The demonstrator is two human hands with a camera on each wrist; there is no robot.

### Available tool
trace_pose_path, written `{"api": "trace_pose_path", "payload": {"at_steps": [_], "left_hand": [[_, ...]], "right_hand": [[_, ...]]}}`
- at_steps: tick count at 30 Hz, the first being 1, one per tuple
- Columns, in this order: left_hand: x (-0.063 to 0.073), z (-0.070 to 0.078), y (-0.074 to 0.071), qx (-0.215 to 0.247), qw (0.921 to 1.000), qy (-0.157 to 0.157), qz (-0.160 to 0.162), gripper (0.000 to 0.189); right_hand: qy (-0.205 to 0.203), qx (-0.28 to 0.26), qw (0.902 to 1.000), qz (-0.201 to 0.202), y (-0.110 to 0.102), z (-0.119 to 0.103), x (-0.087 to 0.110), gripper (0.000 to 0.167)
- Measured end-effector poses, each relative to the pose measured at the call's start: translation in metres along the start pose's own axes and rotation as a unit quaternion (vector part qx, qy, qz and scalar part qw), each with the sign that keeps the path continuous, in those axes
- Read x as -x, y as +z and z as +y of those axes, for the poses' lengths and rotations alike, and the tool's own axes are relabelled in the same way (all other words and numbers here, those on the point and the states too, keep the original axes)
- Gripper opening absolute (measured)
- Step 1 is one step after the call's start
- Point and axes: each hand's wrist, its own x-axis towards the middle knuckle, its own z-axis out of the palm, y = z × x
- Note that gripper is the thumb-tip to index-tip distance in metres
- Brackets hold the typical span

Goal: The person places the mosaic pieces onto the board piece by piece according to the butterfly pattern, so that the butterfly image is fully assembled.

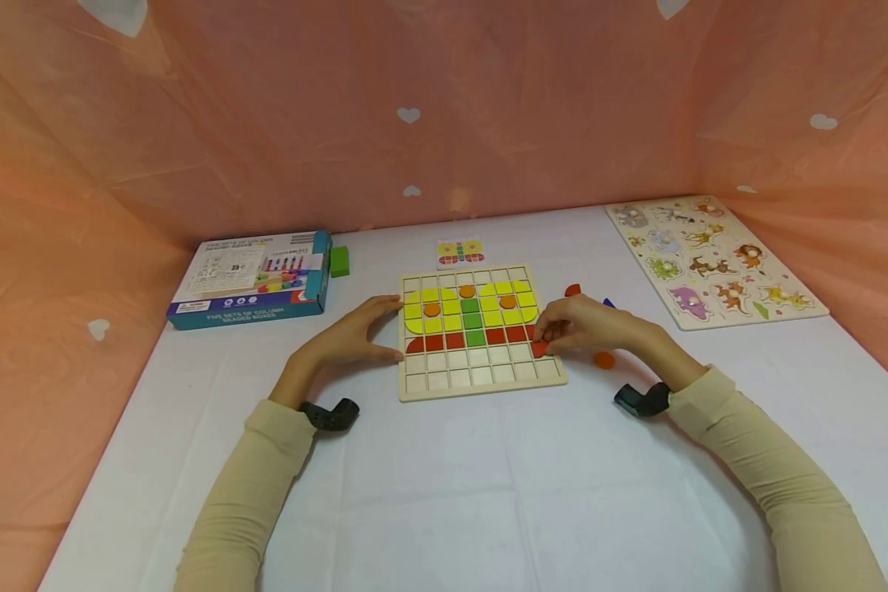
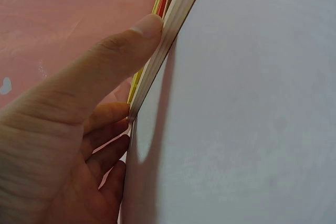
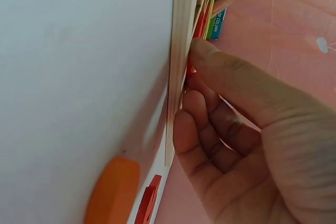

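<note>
A wooden grid board (image 1: 459, 380) lies flat, its upper rows filled with yellow tiles (image 1: 492, 317), orange discs (image 1: 432, 310), a green column (image 1: 474, 321) and a red row (image 1: 434, 342). My left hand (image 1: 355, 333) touches the board's left edge with thumb and fingers spread; in the left wrist view the thumb (image 2: 113, 51) rests against the wooden side. At the right end of the red row, my right hand (image 1: 585, 322) pinches a red tile (image 1: 539, 349) over the board. Its fingers partly hide that tile in the right wrist view.
Beside the right hand lie an orange disc (image 1: 603, 360), a red piece (image 1: 572, 289) and a blue piece (image 1: 609, 303). Behind the board is a pattern card (image 1: 460, 252). A box (image 1: 247, 312) and green block (image 1: 339, 261) stand left; an animal puzzle (image 1: 691, 321) lies right.
</note>
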Motion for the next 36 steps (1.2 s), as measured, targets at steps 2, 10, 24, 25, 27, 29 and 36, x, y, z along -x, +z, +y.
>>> {"api": "trace_pose_path", "payload": {"at_steps": [2, 10, 24, 25, 27, 29, 36], "left_hand": [[0.0, 0.0, 0.0, -0.001, 1.0, 0.001, 0.0, 0.094], [0.001, 0.001, -0.001, -0.002, 1.0, -0.006, -0.002, 0.093], [-0.002, -0.001, 0.001, -0.001, 0.9999, -0.011, -0.004, 0.091], [-0.002, -0.001, 0.001, 0.0, 0.9999, -0.012, -0.004, 0.091], [-0.002, -0.002, 0.002, 0.001, 0.9999, -0.012, -0.006, 0.091], [-0.002, -0.001, 0.002, 0.002, 0.9999, -0.012, -0.007, 0.092], [-0.001, -0.001, 0.001, 0.004, 0.9999, -0.014, -0.003, 0.092]], "right_hand": [[0.0, 0.001, 1.0, 0.001, 0.0, 0.0, 0.0, 0.019], [0.013, 0.013, 0.9998, 0.008, -0.002, -0.001, 0.001, 0.02], [0.132, 0.052, 0.9824, 0.122, -0.042, 0.029, 0.038, 0.023], [0.14, 0.05, 0.9817, 0.119, -0.043, 0.032, 0.042, 0.024], [0.155, 0.04, 0.9805, 0.115, -0.046, 0.039, 0.05, 0.026], [0.167, 0.037, 0.9794, 0.108, -0.047, 0.044, 0.058, 0.028], [0.203, 0.024, 0.9758, 0.078, -0.048, 0.05, 0.069, 0.022]]}}
